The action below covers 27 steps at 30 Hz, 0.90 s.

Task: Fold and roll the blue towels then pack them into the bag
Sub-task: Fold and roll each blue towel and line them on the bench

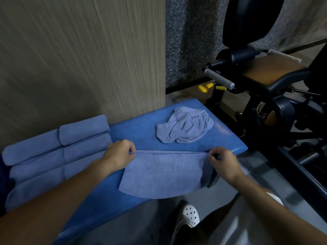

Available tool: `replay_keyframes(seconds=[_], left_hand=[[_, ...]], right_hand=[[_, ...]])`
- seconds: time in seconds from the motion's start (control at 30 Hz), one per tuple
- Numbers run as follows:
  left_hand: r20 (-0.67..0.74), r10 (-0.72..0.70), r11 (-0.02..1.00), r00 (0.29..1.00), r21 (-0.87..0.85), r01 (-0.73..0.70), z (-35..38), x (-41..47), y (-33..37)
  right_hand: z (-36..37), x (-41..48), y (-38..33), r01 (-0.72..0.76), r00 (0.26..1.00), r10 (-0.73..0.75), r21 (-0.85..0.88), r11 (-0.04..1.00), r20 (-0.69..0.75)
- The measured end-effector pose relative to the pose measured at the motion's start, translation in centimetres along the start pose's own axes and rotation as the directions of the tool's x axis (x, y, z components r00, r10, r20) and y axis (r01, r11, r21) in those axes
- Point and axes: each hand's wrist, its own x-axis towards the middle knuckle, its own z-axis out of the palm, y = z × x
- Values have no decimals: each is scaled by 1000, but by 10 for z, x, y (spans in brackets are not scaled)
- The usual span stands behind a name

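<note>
Both hands pinched the far edge of a blue towel [164, 172], the left hand [120, 154] at its left corner and the right hand [222, 161] at its right corner, likely to keep the edge straight for a neat fold. The towel lay flat on the near side of the blue bench [138, 129], hanging a little over the near edge. Rolled towels [58, 149] sat in rows on the left, a crumpled towel [185, 128] waited farther back, and no bag could be seen.

We are in a gym: an exercise machine [283, 110] with brown padded seat [270, 69], grey grip handle [219, 79] and yellow adjustment pin [220, 87] stands on speckled rubber flooring [185, 41] beside our padded worktop [138, 128] of rolled towels [83, 128].
</note>
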Motion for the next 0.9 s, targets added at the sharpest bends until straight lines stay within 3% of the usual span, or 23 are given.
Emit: replay_keyframes(seconds=[0.2, 0.47, 0.6, 0.9], left_hand=[[5, 31, 999, 1000, 8, -31, 9, 8, -2], [-73, 1, 996, 997, -84, -7, 5, 23, 3], [-50, -9, 997, 999, -78, 5, 4, 29, 5], [-155, -6, 993, 988, -121, -13, 6, 34, 7]], right_hand=[[4, 9, 5, 30, 999, -29, -26, 999, 25], [0, 27, -4, 18, 991, -19, -15, 1000, -131], [5, 29, -6, -116, 992, 107, -181, 977, -61], [9, 36, -3, -165, 982, 151, -126, 978, -114]])
